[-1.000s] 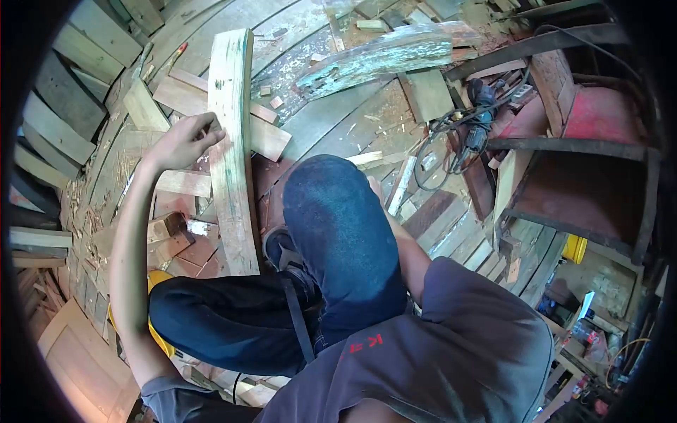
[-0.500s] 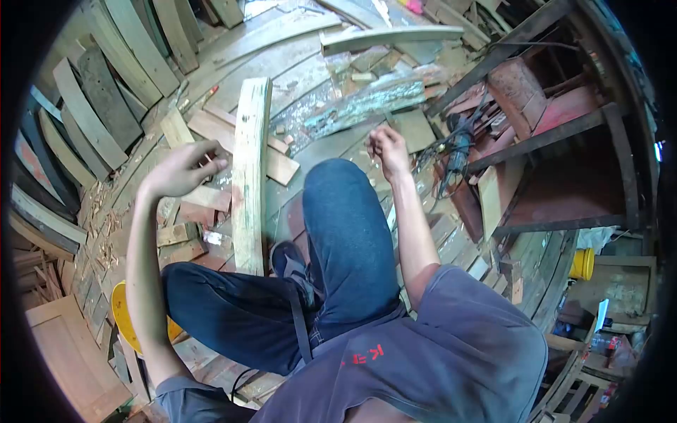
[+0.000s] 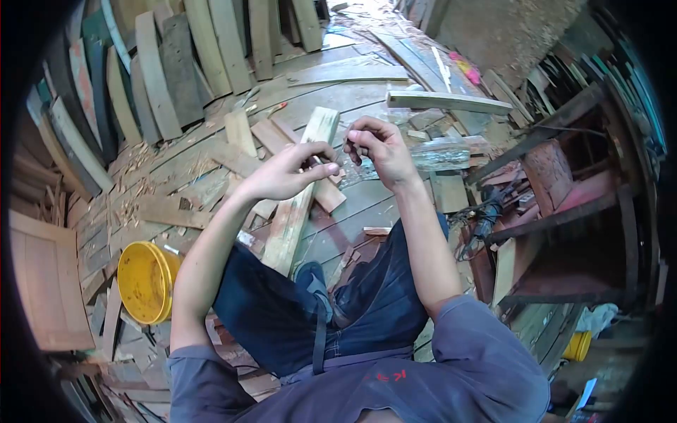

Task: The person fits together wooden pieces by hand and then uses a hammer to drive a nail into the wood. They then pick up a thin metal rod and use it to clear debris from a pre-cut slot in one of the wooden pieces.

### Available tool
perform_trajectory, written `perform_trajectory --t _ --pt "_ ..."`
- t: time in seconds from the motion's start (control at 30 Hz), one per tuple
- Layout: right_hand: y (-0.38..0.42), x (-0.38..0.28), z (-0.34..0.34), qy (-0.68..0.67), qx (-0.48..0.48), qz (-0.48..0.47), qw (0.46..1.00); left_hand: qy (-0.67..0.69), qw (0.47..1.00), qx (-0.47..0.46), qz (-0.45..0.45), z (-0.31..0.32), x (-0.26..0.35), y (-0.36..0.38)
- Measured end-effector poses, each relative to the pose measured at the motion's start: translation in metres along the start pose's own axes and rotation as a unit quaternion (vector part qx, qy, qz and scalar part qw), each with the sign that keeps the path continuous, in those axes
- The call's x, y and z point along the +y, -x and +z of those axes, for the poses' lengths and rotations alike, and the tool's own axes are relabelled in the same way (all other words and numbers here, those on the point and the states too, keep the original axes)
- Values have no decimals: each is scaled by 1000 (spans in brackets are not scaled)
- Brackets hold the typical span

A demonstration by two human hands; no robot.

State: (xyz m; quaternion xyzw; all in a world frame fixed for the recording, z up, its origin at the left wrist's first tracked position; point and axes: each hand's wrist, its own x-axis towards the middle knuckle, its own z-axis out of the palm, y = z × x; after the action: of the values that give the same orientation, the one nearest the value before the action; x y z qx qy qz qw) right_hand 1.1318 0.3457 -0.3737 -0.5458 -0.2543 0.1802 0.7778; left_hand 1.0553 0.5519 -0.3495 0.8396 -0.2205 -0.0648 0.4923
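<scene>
My left hand (image 3: 293,170) hangs over the long pale beam (image 3: 300,211), its fingers half bent and the thumb apart, with nothing visible in it. Just to the right, my right hand (image 3: 381,149) is raised with fingers curled in towards the thumb; what it holds, if anything, is too small to make out. A narrow gap separates the two hands. Beneath them the beam lies slanted on the plank floor, partly hidden by my left hand, across shorter boards (image 3: 328,194).
A yellow bucket (image 3: 147,282) stands at the left near my knee. Curved boards (image 3: 156,81) lean along the back left. On the right are a dark wooden frame (image 3: 564,299) and a corded tool (image 3: 486,217). Another beam (image 3: 449,102) lies beyond my hands, among scraps and shavings.
The view has swung, and the beam now appears slanted. My hands have come close together in front of me. My raised knee has lowered to the right.
</scene>
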Motion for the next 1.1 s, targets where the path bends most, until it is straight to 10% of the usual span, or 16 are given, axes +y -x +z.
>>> perform_trajectory --t 0.7,1.1 --pt "8 45 -15 306 -70 63 947 28 991 115 -54 3 -77 4" --pt "13 35 -8 500 -105 36 859 -15 999 1 -37 7 -79 7"
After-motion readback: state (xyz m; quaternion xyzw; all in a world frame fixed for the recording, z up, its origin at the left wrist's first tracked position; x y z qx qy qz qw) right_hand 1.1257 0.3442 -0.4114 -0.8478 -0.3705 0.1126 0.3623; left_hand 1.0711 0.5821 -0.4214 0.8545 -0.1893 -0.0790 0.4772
